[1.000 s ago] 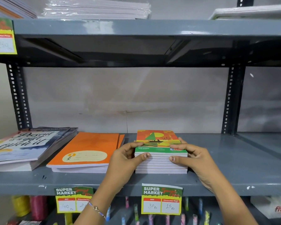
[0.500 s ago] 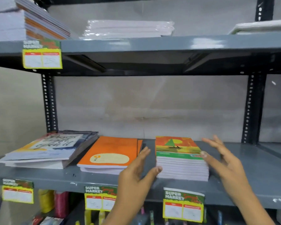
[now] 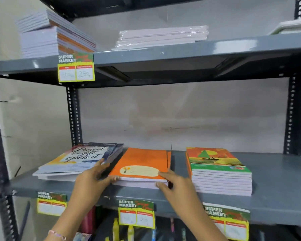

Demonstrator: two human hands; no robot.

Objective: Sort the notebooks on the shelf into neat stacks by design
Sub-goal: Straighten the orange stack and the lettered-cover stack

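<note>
Three notebook stacks lie on the grey middle shelf [image 3: 276, 188]. At the left is a fanned pile with "Present is a gift, open it" covers [image 3: 73, 159]. In the middle sits a low stack of plain orange notebooks [image 3: 142, 160]. At the right stands a squared stack with sailboat sunset covers [image 3: 215, 162]. My left hand [image 3: 92, 180] presses the orange stack's left front corner, fingers lying in the gap beside the lettered pile. My right hand [image 3: 172, 185] pinches the orange stack's right front corner, a finger on the cover and the thumb on the page edges.
The upper shelf carries a tall notebook stack [image 3: 42, 37] at the left and a plastic-wrapped pack [image 3: 162, 36] in the middle. Yellow price tags [image 3: 136, 213] hang from the shelf edges. A perforated post [image 3: 73, 115] stands behind the lettered pile. Pens show on the shelf below.
Both hands let go of the sailboat stack and moved left onto the orange stack. The view has swung left and up.
</note>
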